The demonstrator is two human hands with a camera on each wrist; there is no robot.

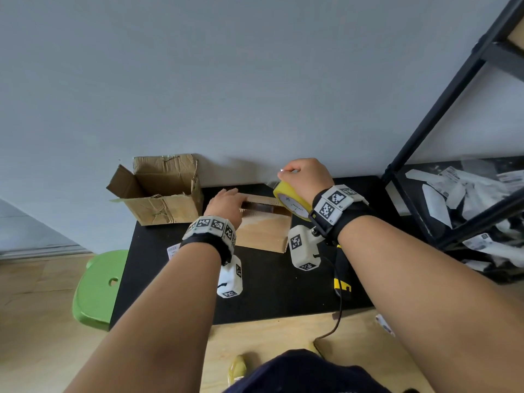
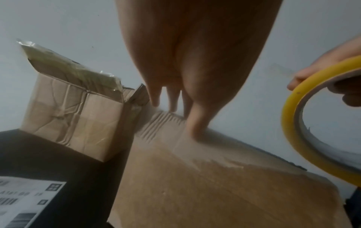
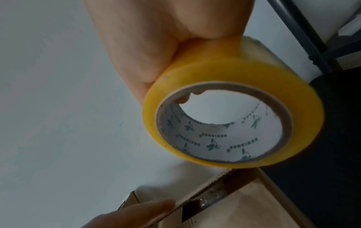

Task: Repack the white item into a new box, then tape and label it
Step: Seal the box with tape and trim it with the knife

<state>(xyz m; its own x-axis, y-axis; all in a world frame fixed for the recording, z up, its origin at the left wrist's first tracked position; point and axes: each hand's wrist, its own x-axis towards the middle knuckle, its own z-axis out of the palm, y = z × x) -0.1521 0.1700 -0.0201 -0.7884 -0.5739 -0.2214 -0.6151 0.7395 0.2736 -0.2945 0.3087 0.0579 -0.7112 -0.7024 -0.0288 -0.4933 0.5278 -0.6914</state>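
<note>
Two cardboard boxes sit on the black table [image 1: 283, 290]: the torn old box [image 1: 161, 191] stands open left of the left hand [image 1: 225, 204], whose straight fingers [image 2: 195, 123] press flat on the new box [image 1: 263, 231] flap. The white item is not visible. Right of them, the right hand [image 1: 307, 177] curls around a yellow tape roll [image 3: 232, 114], core printed "DENIANDE", above the box.
</note>
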